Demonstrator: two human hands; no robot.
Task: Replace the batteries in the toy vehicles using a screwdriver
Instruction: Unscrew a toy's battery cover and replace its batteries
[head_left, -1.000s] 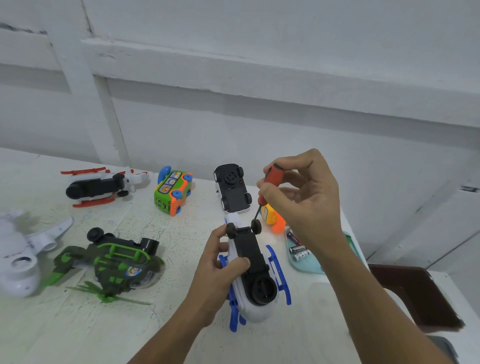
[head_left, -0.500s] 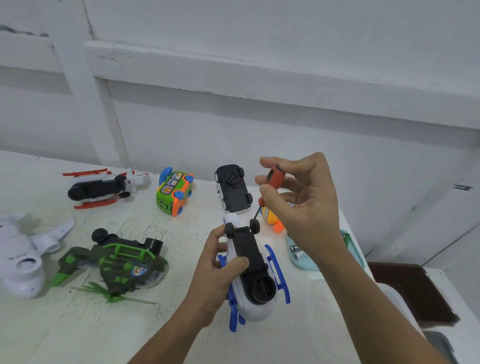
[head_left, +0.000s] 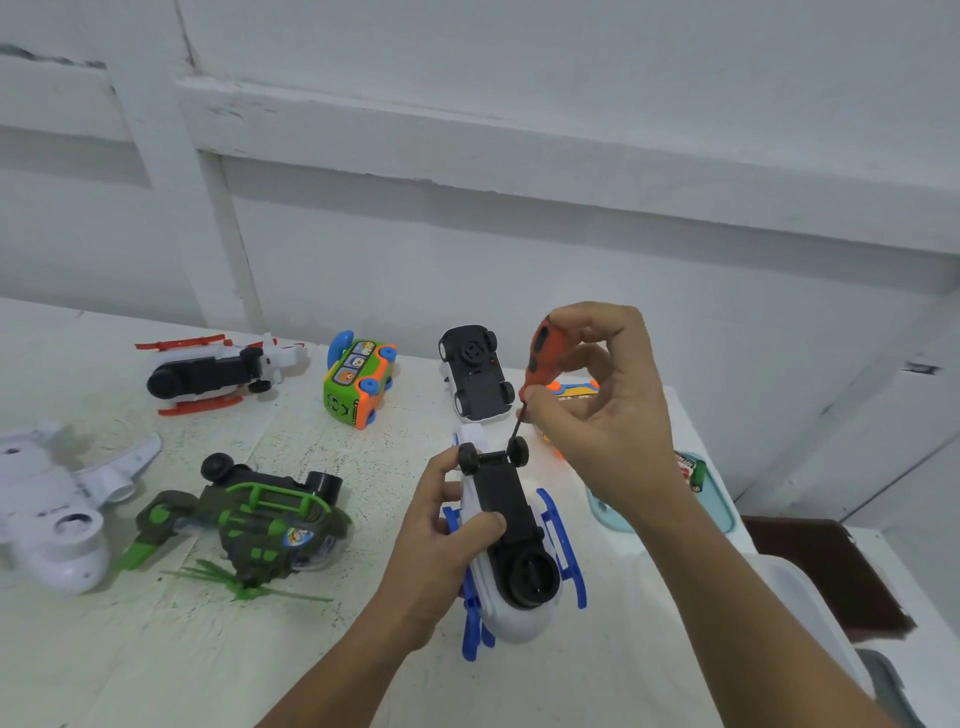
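I have the left hand (head_left: 441, 540) curled round the upturned blue-and-white helicopter (head_left: 511, 545), thumb across its black belly, low over the table (head_left: 363, 649). Just above that grip the right hand (head_left: 602, 410) pinches the orange screwdriver (head_left: 545, 353) in its fingertips, tip down by the axle between the toy's two small wheels. Batteries (head_left: 693, 470) lie just right of that wrist
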